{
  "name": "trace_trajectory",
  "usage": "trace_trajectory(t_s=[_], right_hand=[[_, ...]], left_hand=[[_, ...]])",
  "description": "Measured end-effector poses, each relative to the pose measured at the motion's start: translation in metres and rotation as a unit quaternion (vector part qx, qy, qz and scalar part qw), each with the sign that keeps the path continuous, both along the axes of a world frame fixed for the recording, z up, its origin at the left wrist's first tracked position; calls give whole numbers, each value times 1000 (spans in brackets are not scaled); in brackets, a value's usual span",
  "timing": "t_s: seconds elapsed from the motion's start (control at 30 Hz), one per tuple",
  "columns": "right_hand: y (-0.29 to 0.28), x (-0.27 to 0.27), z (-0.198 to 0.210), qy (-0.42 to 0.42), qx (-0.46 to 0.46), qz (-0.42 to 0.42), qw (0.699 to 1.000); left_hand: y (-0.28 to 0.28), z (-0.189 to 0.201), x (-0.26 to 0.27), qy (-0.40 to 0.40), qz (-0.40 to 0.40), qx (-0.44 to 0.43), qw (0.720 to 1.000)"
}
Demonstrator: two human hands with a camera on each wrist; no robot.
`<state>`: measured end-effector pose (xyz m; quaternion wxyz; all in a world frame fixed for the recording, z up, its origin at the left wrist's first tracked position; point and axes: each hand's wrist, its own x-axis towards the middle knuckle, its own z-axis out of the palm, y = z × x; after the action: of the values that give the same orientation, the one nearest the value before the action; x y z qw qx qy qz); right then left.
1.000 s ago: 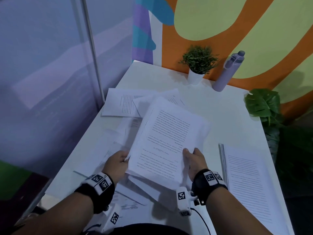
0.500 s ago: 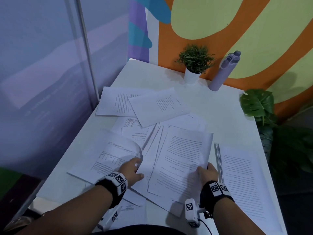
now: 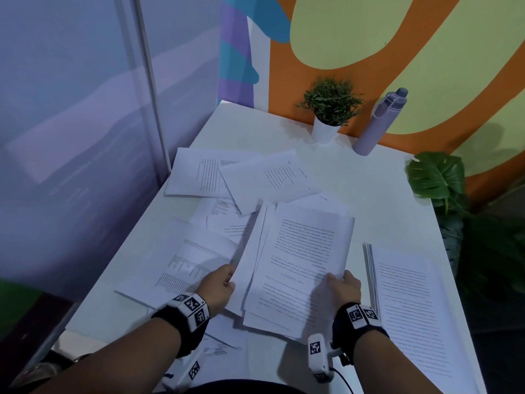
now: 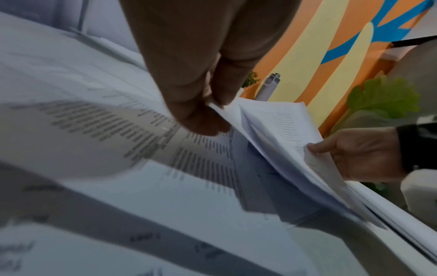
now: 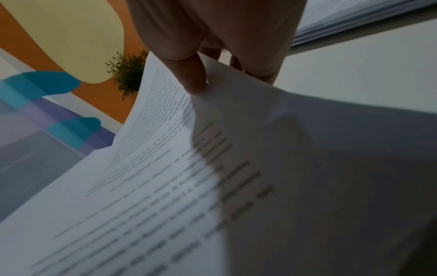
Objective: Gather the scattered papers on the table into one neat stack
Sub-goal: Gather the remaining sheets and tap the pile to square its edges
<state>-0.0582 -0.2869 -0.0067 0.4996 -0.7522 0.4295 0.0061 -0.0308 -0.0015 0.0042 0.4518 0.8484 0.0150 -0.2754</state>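
I hold a loose bundle of printed sheets a little above the white table. My left hand pinches its left edge, seen close in the left wrist view as my left hand gripping the sheet edges. My right hand pinches the right edge, thumb on top; in the right wrist view my right hand grips the top sheet. A neat stack lies at the right. Loose sheets lie beyond and a curled sheet lies left.
A small potted plant and a lilac bottle stand at the table's far edge against the painted wall. A leafy plant stands off the right side. A partition with a metal post runs along the left edge.
The bundle has come down from its raised, tilted position and moved right toward the neat stack. Both hands have stayed on its edges; my left hand shifted from beneath to the left edge.
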Motion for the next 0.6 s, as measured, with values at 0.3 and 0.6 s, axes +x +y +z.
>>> trace_trajectory(t_s=[0.3, 0.6], right_hand=[[2, 31, 6, 21, -45, 46, 998], [7, 38, 12, 65, 6, 73, 995]], left_hand=[[95, -6, 26, -70, 111, 338, 932], [116, -6, 34, -59, -107, 462, 879]])
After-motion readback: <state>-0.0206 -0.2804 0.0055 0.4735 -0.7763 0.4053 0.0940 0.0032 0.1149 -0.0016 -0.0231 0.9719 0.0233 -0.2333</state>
